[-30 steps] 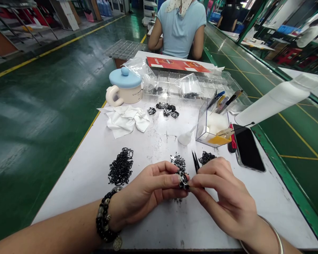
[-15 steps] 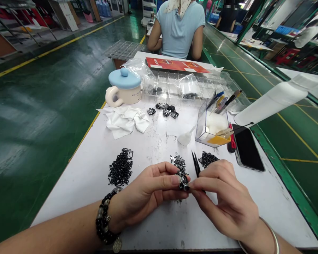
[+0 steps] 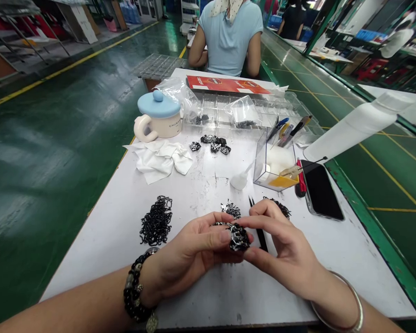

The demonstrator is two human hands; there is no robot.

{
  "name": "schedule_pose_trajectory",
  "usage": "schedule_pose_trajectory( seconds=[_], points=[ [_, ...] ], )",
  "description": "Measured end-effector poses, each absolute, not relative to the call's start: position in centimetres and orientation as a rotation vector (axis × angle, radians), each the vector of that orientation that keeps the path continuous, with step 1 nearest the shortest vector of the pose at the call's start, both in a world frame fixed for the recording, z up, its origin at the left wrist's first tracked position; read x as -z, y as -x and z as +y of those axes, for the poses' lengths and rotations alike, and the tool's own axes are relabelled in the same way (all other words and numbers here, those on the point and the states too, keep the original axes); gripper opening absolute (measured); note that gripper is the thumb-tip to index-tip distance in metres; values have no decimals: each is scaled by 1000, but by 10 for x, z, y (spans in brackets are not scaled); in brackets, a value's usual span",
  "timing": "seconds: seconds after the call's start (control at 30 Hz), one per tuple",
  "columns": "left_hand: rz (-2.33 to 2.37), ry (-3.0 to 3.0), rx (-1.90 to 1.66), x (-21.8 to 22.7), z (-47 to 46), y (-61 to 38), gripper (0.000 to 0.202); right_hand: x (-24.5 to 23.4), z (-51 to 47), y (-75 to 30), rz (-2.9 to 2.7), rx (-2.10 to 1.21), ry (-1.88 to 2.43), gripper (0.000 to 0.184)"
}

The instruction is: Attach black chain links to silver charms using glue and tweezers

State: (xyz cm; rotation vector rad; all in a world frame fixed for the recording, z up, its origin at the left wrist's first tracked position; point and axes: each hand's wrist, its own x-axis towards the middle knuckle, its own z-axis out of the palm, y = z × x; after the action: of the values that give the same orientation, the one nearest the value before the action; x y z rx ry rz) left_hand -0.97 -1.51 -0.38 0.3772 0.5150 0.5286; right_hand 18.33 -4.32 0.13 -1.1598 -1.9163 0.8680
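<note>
Beside the black tweezers (image 3: 261, 237), a dark piece (image 3: 240, 238) is pinched by part-closed left hand (image 3: 190, 249) and right hand (image 3: 289, 252), apparently being adjusted; a steady hold seems needed next.

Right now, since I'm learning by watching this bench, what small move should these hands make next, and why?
Perhaps turn the small black-and-silver piece slightly: the left hand grips one side, the right hand has its thumb and index finger at the other, and the slim black tweezers lie unheld.
</note>
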Motion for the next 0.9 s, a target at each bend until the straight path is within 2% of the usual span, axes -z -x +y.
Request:
schedule_pose_trajectory(
  seconds=[0.17,0.3,0.43,0.67,0.9],
  points=[
    [536,-688,-510,2,-13,16,35,-3,-43,-187,-1943,-872,1139,28],
    [602,-1606,-783,-4,-8,25,49,-6,-42,-191,-1972,-859,1177,23],
    [541,-2199,-911,-6,-4,27,48,-8,-41,-190,-2059,-925,1226,19],
    [562,-2322,-933,-1,-4,25,39,-6,-41,-189,-2069,-971,1228,19],
    [569,-2298,-955,1,-4,26,45,-8,-41,-187,-2059,-957,1233,18]
  ],
)
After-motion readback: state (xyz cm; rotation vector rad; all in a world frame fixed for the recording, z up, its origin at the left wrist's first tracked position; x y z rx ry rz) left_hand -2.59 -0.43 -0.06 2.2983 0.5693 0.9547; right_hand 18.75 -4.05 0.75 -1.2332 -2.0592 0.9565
